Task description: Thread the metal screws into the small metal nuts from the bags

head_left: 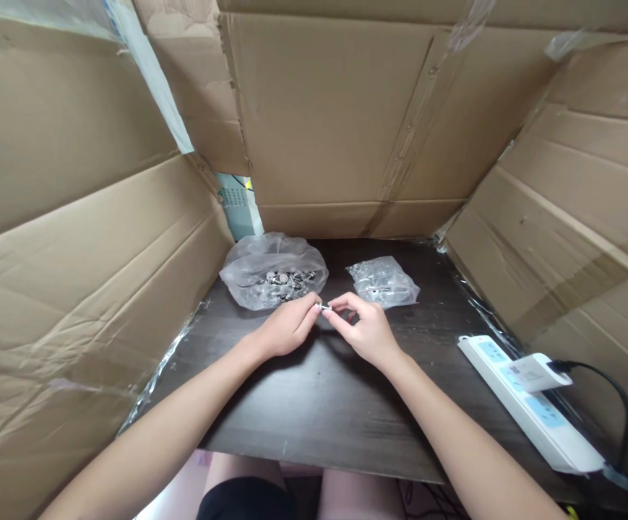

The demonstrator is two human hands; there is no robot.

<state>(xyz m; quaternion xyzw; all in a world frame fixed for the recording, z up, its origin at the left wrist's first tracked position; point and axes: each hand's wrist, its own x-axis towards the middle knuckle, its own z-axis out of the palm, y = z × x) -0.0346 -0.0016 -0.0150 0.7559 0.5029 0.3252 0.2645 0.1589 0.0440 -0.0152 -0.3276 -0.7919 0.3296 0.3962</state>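
My left hand (287,328) and my right hand (362,326) meet above the dark table (314,412), fingertips pinched together on a tiny shiny metal piece (325,308). Just behind the left hand lies an open clear plastic bag (273,271) with several small silver metal parts inside. Behind the right hand lies a smaller crumpled clear bag (383,282), its contents hard to make out.
Cardboard walls (75,238) close in the table on the left, back and right. A white power strip (530,404) with a white plug and black cable lies at the right edge. My knees show below the table's front edge.
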